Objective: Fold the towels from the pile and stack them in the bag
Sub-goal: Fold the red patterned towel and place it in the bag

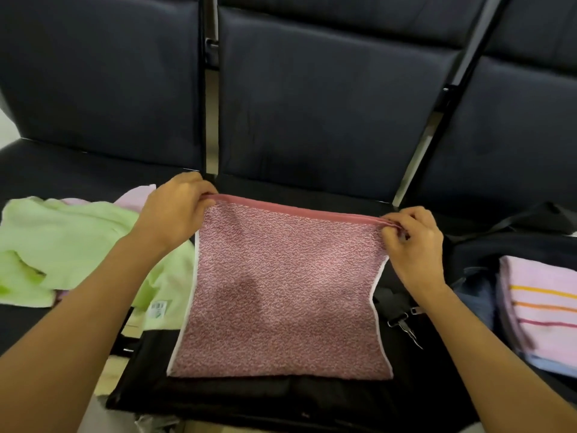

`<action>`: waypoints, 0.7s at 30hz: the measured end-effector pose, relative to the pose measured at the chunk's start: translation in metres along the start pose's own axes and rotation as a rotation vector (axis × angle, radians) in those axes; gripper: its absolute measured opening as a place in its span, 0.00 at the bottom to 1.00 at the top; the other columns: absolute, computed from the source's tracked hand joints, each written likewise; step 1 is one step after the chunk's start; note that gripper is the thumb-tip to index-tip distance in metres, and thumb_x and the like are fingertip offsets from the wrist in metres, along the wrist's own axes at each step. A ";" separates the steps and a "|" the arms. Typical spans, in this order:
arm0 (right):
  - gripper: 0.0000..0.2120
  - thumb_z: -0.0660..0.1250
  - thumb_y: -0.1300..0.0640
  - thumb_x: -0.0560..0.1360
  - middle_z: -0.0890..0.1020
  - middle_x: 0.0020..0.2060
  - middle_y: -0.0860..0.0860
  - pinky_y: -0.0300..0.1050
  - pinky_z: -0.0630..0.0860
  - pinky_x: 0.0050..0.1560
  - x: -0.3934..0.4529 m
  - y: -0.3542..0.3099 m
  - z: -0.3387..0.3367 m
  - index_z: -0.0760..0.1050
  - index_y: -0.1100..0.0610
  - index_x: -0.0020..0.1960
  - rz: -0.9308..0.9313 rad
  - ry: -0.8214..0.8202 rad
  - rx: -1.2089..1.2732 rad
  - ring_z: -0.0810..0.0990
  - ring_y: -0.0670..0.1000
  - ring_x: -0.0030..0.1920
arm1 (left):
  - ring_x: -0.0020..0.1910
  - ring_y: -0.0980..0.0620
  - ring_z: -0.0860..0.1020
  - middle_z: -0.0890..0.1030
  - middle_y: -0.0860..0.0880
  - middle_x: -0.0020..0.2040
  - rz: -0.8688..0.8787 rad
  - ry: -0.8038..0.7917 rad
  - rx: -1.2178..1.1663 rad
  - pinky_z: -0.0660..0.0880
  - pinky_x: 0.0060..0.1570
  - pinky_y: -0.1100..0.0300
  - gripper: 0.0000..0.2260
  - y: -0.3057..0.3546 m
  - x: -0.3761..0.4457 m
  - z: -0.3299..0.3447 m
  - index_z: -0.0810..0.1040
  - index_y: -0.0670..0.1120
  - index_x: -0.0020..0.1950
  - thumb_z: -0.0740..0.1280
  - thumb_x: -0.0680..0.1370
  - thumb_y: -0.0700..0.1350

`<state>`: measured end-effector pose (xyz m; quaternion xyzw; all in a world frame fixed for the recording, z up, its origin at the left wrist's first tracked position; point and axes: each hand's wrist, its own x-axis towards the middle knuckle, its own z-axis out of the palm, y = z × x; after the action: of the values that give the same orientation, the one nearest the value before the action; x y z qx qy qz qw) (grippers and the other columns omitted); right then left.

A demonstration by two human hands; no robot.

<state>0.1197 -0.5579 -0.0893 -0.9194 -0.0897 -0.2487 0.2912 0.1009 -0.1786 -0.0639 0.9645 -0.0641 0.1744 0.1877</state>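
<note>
Both pinching: left hand [175, 210] and right hand [415, 242] each grip a far corner of the pink towel [281, 292], top hem stretched taut between them. Head view: I read this as mid-fold, towel doubled on the seat. Pile [62, 245] left of grip, bag [515, 245] right with folded towels [543, 307] inside. Next: halve again, carry right.

Both bare forearms reach forward from the lower corners. The left hand [175, 210] and the right hand [415, 242] sit level and well apart, backs upward, fingers [394, 229] curled in a pinch at the far edge of the pink towel [281, 292].
</note>
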 end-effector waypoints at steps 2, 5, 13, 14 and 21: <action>0.07 0.68 0.67 0.75 0.74 0.45 0.49 0.27 0.67 0.44 -0.003 -0.003 -0.008 0.83 0.62 0.48 0.033 0.041 0.012 0.73 0.47 0.46 | 0.44 0.46 0.77 0.77 0.48 0.45 -0.010 0.066 -0.006 0.77 0.42 0.46 0.05 0.006 -0.003 -0.006 0.82 0.43 0.51 0.68 0.77 0.39; 0.08 0.67 0.68 0.75 0.74 0.47 0.50 0.25 0.68 0.43 -0.009 -0.011 -0.021 0.83 0.62 0.50 0.075 0.102 0.074 0.73 0.42 0.41 | 0.40 0.49 0.77 0.77 0.49 0.43 -0.069 0.138 -0.132 0.78 0.42 0.51 0.04 0.022 -0.011 -0.015 0.80 0.43 0.49 0.67 0.78 0.37; 0.11 0.63 0.68 0.78 0.83 0.48 0.51 0.29 0.74 0.47 -0.027 -0.050 -0.056 0.81 0.59 0.55 0.174 0.292 0.362 0.80 0.37 0.44 | 0.44 0.60 0.79 0.80 0.58 0.46 -0.119 0.316 -0.513 0.78 0.43 0.66 0.15 0.070 -0.039 -0.047 0.75 0.54 0.50 0.63 0.79 0.32; 0.11 0.63 0.68 0.78 0.83 0.50 0.50 0.28 0.73 0.48 -0.029 -0.056 -0.062 0.80 0.59 0.56 0.160 0.318 0.377 0.79 0.37 0.47 | 0.45 0.62 0.79 0.79 0.60 0.49 -0.101 0.345 -0.553 0.78 0.44 0.66 0.18 0.075 -0.043 -0.052 0.73 0.59 0.50 0.63 0.79 0.32; 0.10 0.64 0.64 0.80 0.81 0.53 0.48 0.31 0.73 0.53 -0.039 -0.078 -0.097 0.78 0.57 0.59 0.124 0.538 0.492 0.79 0.38 0.52 | 0.55 0.67 0.77 0.78 0.56 0.57 0.031 0.622 -0.592 0.73 0.56 0.71 0.11 0.102 -0.077 -0.069 0.75 0.39 0.62 0.62 0.80 0.33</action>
<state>0.0229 -0.5508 -0.0023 -0.7273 -0.0112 -0.4346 0.5311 -0.0120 -0.2411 0.0031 0.7694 -0.0663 0.4337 0.4642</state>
